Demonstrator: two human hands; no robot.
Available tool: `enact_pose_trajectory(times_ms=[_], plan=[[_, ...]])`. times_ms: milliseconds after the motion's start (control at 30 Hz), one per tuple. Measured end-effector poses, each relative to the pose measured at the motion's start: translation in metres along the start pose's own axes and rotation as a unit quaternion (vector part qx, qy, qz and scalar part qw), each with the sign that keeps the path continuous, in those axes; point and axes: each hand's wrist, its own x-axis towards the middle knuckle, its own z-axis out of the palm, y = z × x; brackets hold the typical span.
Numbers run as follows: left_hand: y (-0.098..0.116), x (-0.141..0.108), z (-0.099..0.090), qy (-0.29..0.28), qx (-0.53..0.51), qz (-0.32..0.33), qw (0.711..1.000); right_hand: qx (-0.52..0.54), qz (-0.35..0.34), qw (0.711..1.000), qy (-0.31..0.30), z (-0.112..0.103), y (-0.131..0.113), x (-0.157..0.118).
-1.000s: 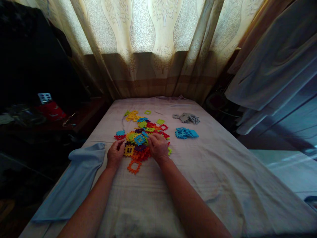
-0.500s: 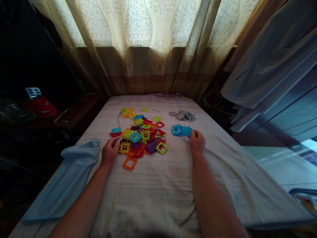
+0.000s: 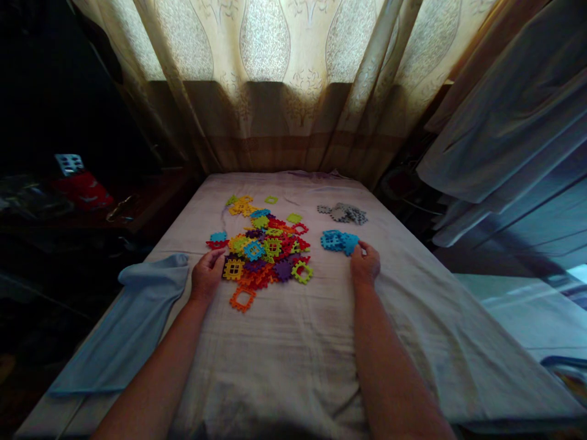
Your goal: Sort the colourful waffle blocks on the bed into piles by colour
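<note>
My right hand (image 3: 365,264) pinches a blue interlocking tile (image 3: 350,244) at its near edge. That tile lies against a small group of blue tiles (image 3: 331,240) on the right of the bed. My left hand (image 3: 208,272) rests at the left edge of a mixed pile of notched tiles (image 3: 274,247) in red, purple, green, yellow and orange. Its fingers are loosely bent and apart, with nothing visible in them. Beside its fingertips are a yellow window tile (image 3: 233,269) and a red tile (image 3: 217,243). An orange frame tile (image 3: 243,298) lies at the pile's near side.
Grey tiles (image 3: 346,213) form a heap beyond the blue ones. A light blue cloth (image 3: 137,318) lies along the left edge of the bed sheet (image 3: 284,354). Behind hangs a patterned curtain (image 3: 293,110); clothes (image 3: 495,122) hang at the right.
The blue tile in my right hand has turned and sits closer against the blue group. My left hand stays by the pile. The whole view has shifted slightly.
</note>
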Motion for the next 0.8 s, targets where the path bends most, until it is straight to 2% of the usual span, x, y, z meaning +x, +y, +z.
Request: enact_pose_trajectory(times_ms=[333,633,800], plan=[[0.0049,-0.0015,-0.0018,0.006,0.015,0.008,1.0,-0.007,-0.043,0.999,0.03,0.0042,0.0001,-0.0024],[0.0023,-0.0018,-0.002,0.0,0.02,0.002,1.0,-0.003,-0.035,0.999,0.009,0.0055,0.0017,-0.0017],[0.0012,-0.001,-0.0006,0.002,0.018,0.0,1.0,-0.007,-0.043,0.999,0.02,0.0054,0.001,-0.0014]])
